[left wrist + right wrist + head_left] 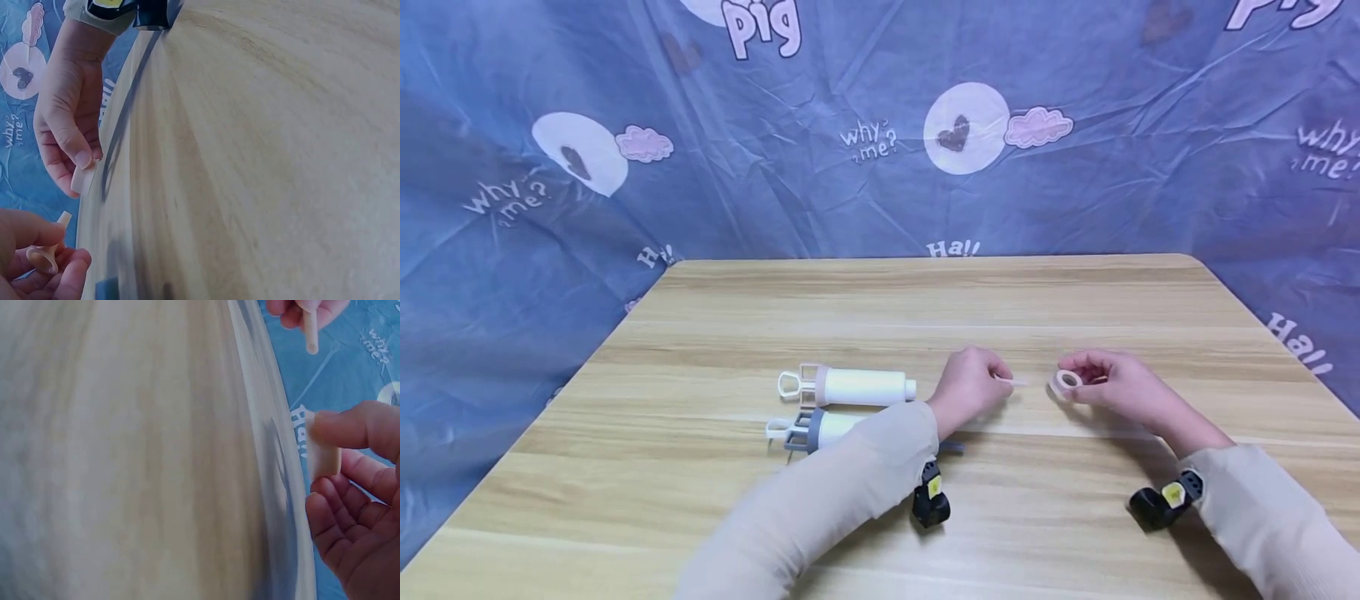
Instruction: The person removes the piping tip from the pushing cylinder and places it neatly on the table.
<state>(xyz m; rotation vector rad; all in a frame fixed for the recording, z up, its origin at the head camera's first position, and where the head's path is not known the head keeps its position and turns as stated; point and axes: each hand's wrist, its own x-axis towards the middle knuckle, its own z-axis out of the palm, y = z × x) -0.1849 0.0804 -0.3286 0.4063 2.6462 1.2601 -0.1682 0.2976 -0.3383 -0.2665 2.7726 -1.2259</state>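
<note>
My left hand (970, 385) pinches a small pale nozzle (44, 259) above the table. Its flared end faces the left wrist camera, while its narrow tube (311, 339) points toward the other hand. To the right, my right hand (1108, 385) holds a short white ring (1066, 384) between thumb and fingers, its round opening visible in the head view. A gap separates nozzle and ring. Left of my left hand lies a white plunger syringe (867, 387) with a pinkish collar. Nearer me is a second syringe (835, 427) with a grey-blue collar, partly hidden by my left sleeve.
The wooden table (1060, 308) fills the lower view, with its far edge against a blue printed cloth (820, 192). A grey-blue tip (951, 447) shows just past my left forearm. Each wrist carries a black camera.
</note>
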